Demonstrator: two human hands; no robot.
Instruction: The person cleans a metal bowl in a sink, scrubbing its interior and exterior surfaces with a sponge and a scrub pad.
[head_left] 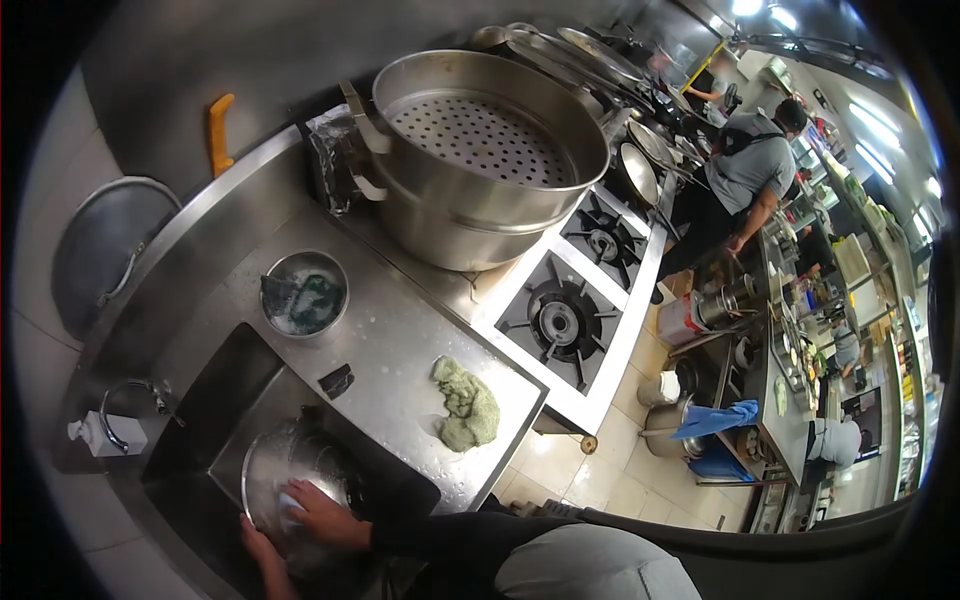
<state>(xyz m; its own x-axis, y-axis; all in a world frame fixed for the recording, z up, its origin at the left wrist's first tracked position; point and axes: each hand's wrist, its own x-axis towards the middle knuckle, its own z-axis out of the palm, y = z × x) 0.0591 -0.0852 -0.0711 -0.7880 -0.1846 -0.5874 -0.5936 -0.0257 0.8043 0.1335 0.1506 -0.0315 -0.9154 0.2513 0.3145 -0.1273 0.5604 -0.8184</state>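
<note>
In the head view a round, shiny metal vessel (262,465), perhaps a bowl or a pot, sits tilted in the dark sink (205,445). My left hand (262,548) grips its rim on the near left side. My right hand (325,516) presses inside or on the metal, its fingers closed around a small whitish-blue pad (291,500), which looks like a sponge and is mostly covered. On the steel counter beside the sink lie a crumpled green cloth (466,405) and a dark scrap (336,380). A metal bowl (340,290) there holds soapy water and a green scouring pad (318,298).
A large perforated steamer pot (430,225) stands beside the gas stove (545,365). The faucet (112,425) and a white box (125,436) are at the sink's left. A round lid (90,255) leans by the wall. Co-workers (750,165) stand farther right.
</note>
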